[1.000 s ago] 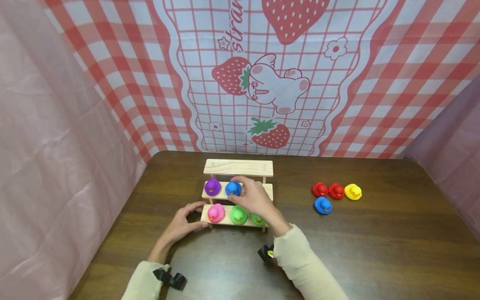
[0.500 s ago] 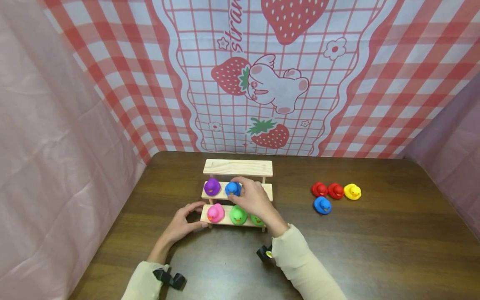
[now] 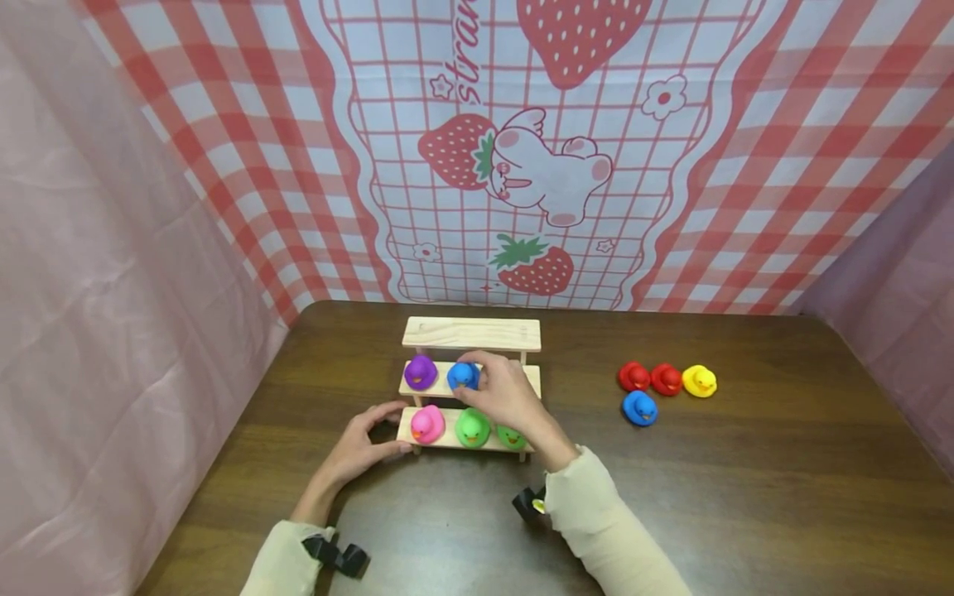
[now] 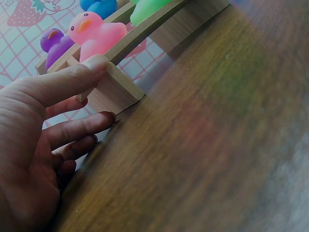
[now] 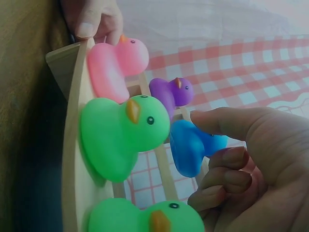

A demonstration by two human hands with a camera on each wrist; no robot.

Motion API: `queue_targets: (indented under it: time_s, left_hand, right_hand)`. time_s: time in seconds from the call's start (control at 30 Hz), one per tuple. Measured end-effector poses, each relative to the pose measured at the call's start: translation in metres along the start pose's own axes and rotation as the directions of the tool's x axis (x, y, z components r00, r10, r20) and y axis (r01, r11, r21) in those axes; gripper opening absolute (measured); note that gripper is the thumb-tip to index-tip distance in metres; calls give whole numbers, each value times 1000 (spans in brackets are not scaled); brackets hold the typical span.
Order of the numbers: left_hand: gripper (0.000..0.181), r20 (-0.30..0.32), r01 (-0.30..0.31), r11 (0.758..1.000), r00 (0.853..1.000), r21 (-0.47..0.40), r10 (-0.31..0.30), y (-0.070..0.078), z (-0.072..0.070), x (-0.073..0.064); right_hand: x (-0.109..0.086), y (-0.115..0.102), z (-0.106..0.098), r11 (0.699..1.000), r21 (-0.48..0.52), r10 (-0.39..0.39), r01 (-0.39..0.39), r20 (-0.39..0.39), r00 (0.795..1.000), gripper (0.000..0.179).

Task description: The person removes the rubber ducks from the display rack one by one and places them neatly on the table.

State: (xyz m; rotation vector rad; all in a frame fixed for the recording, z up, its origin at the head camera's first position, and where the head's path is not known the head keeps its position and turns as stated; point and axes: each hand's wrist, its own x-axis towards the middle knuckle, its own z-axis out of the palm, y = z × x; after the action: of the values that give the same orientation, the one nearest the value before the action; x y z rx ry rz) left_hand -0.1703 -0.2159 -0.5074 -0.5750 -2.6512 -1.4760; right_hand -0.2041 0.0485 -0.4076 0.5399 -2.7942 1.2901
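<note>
A three-step wooden display shelf (image 3: 471, 334) stands on the table. My right hand (image 3: 508, 397) pinches a blue rubber duck (image 3: 463, 376) at the middle step, thumb and fingers round its right side. A purple duck (image 3: 421, 372) sits left of it on that step. On the front step are a pink duck (image 3: 426, 424), a green duck (image 3: 473, 428) and a second green duck (image 3: 510, 436), the last partly hidden by my right wrist. My left hand (image 4: 53, 111) holds the shelf's left end, its thumb (image 4: 95, 64) on the front step's corner and other fingers beside the end.
To the right on the brown table (image 3: 745, 480) sit two red ducks (image 3: 634, 377), a yellow duck (image 3: 700, 382) and another blue duck (image 3: 639, 408). Behind the table hangs a strawberry-print cloth (image 3: 551, 178); a pink curtain (image 3: 127, 314) hangs at the left.
</note>
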Motion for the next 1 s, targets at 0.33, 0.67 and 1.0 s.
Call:
queue_targets:
  time_s: [0.33, 0.67, 1.0]
  left_hand:
    - [59, 4, 20, 1000, 1000, 8, -20, 1, 0, 0]
    - [59, 1, 8, 1000, 1000, -2, -8, 0, 0, 0]
    - [60, -6, -15, 1000, 1000, -26, 15, -2, 1, 0]
  right_hand:
    - [-7, -2, -11, 998, 56, -7, 7, 6, 1000, 37]
    - [-15, 2, -21, 998, 56, -31, 32, -12, 999, 36]
    - [-24, 10, -30, 998, 49, -24, 26, -40, 999, 37]
